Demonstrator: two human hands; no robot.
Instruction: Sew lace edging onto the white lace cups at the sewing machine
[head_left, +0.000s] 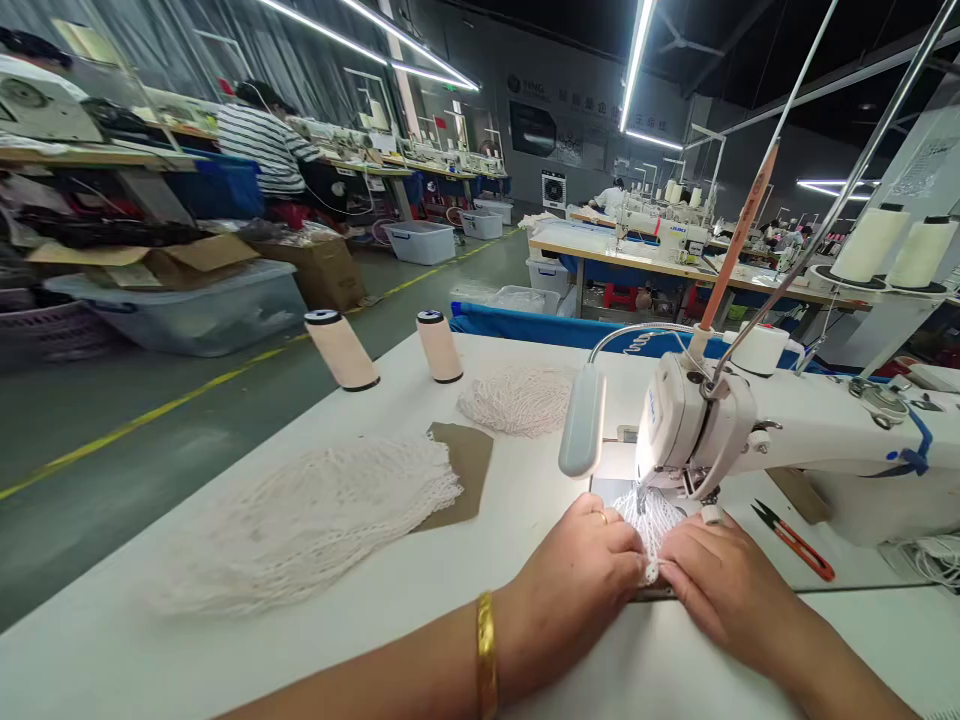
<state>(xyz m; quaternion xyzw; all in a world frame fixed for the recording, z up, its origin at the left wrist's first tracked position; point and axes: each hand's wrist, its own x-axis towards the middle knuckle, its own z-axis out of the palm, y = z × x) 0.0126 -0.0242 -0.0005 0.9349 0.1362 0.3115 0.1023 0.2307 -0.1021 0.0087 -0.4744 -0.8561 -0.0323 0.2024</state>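
Observation:
A white sewing machine [697, 410] stands on the right of the table, its lamp lighting the needle area. Under the presser foot lies a small piece of white lace [651, 520]. My left hand [577, 570] pinches the left edge of this lace, its fingers curled close to the needle plate. From the other side my right hand [727, 580] grips the lace's right edge, thumb and fingers together. Both hands are just in front of the needle. To the left, a large pile of white lace [315, 520] rests partly on a piece of brown card [469, 475].
Two peach thread cones [341, 350] stand at the table's far edge, near a smaller lace heap [521, 400]. Orange-handled thread snips [795, 540] lie right of the needle. A lamp [583, 420] hangs left of the machine head. Beyond, a person in stripes [262, 145] sits among other machines.

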